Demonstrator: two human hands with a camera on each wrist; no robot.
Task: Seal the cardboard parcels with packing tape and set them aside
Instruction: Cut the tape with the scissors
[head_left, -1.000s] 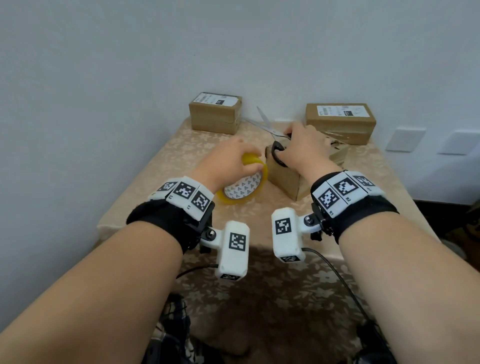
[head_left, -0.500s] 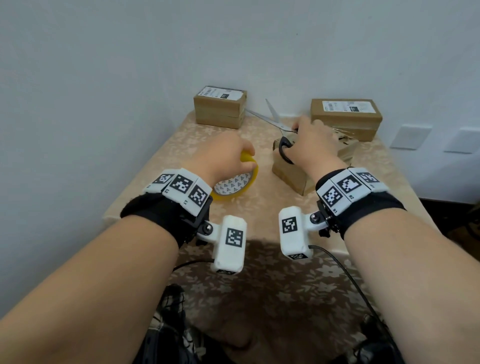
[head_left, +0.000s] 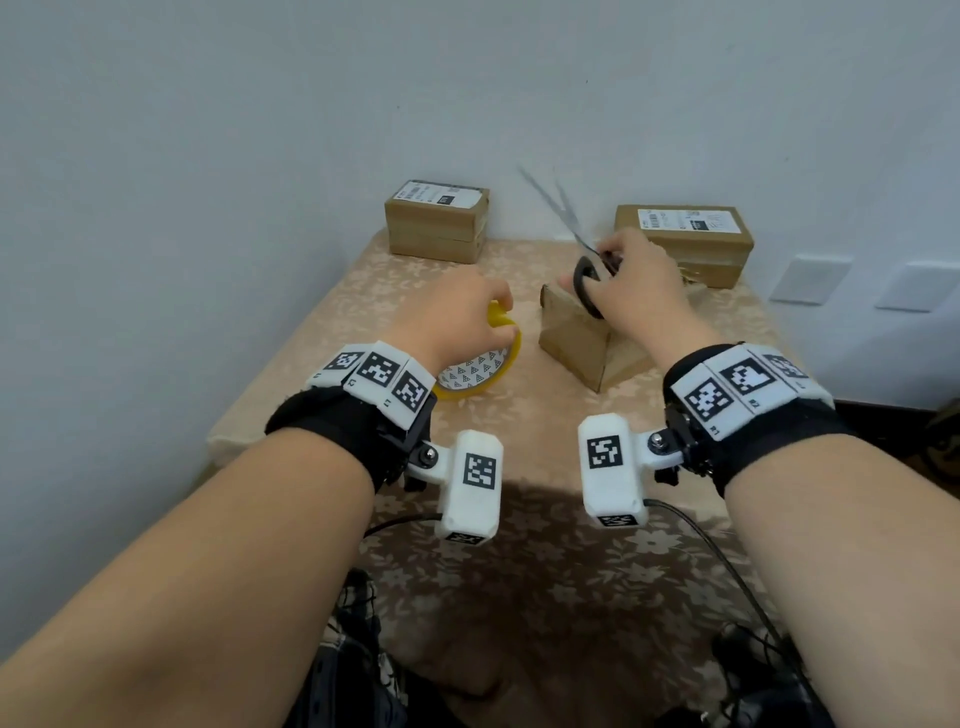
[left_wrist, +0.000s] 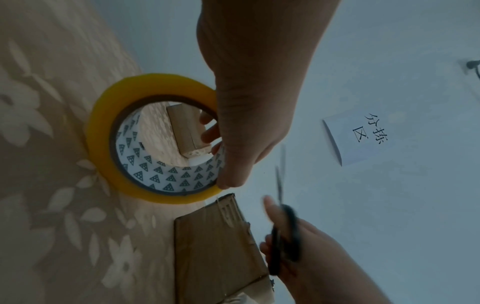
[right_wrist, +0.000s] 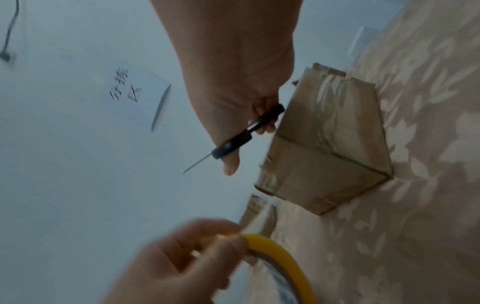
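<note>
My left hand (head_left: 457, 317) grips a yellow roll of packing tape (head_left: 480, 371) standing on edge on the table; the left wrist view shows the tape roll (left_wrist: 122, 142) with its triangle-patterned core. Right of it sits a small cardboard parcel (head_left: 576, 340), also seen as the parcel (right_wrist: 327, 144) in the right wrist view. My right hand (head_left: 631, 291) holds black-handled scissors (head_left: 587, 283) over the parcel's top, their blurred blades pointing up and away towards the wall. In the right wrist view fingers curl through the scissors (right_wrist: 244, 137) handles.
Two labelled cardboard boxes stand at the table's far edge against the wall: one box (head_left: 436, 221) at the left, another box (head_left: 685, 244) at the right. The floral tablecloth (head_left: 519, 545) covers the table. A paper sign (left_wrist: 361, 135) hangs on the wall.
My right hand has lifted the scissors off the parcel, swinging the blades from pointing left to pointing up. The left hand and tape roll stay in place.
</note>
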